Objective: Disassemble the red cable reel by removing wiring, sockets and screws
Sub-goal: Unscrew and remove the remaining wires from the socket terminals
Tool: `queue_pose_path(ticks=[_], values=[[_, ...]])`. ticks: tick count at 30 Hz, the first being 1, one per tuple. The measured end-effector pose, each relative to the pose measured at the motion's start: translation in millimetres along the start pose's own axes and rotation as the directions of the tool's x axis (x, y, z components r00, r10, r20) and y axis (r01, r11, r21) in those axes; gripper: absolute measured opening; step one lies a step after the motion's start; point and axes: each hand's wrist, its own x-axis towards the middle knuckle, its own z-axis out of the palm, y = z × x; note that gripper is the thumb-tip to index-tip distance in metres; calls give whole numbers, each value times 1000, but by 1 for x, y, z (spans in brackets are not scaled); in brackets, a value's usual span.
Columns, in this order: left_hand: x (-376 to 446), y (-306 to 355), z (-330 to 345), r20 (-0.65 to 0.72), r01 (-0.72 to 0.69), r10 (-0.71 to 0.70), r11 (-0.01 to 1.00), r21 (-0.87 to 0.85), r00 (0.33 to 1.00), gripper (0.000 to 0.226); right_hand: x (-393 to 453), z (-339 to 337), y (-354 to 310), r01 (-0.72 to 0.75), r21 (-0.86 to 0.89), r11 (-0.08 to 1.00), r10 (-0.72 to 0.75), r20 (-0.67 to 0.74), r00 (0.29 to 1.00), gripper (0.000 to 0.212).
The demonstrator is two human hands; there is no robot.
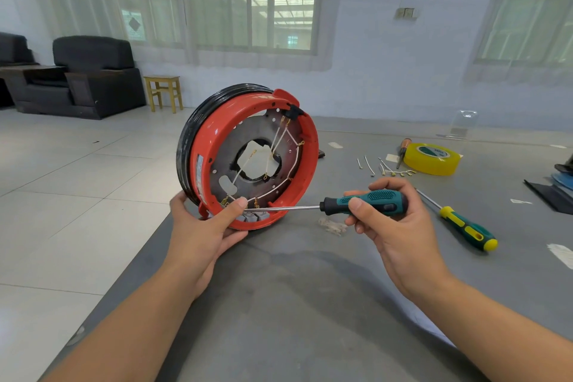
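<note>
The red cable reel (210, 146) stands tilted on its edge on the grey table (294, 304), its open side toward me, with black cable wound round its back. White wires (280, 138) with brass terminals run across its dark inner plate. My left hand (203, 229) grips the reel's lower rim, thumb on the inner edge. My right hand (393, 226) holds a teal-and-black screwdriver (366, 202) by the handle. Its shaft lies level and its tip reaches the grey socket parts at the reel's bottom, next to my left thumb.
A second screwdriver (465, 226) with a yellow-green handle lies to the right. Behind it are removed wire pieces (390, 169), a yellow tape roll (432, 159) and a wooden-handled tool (403, 149). Small pale bits (333, 225) lie near the reel. Dark items sit at the table's right edge.
</note>
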Motion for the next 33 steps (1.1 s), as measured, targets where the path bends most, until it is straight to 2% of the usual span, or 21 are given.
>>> queue_pose_path(ticks=[7, 13, 18, 22, 28, 33], values=[[3, 1, -3, 89, 74, -67, 994, -78, 994, 69, 1, 0, -1, -12, 35, 999, 13, -19, 1000, 47], [4, -2, -6, 88, 102, -94, 991, -85, 992, 58, 2, 1, -3, 35, -16, 999, -36, -32, 999, 49], [3, 0, -9, 135, 142, -128, 985, -98, 983, 72, 5, -2, -5, 72, -75, 995, -75, -27, 997, 50], [4, 0, -11, 191, 167, -151, 984, -68, 970, 66, 6, -2, -8, 80, -75, 994, -83, -32, 996, 53], [5, -2, -10, 243, 151, -141, 988, -21, 960, 73, 7, -2, -10, 103, -39, 994, -104, -25, 994, 41], [5, -2, -10, 252, 135, -132, 991, 9, 959, 77, 7, -3, -9, 88, -78, 993, -89, -8, 996, 37]])
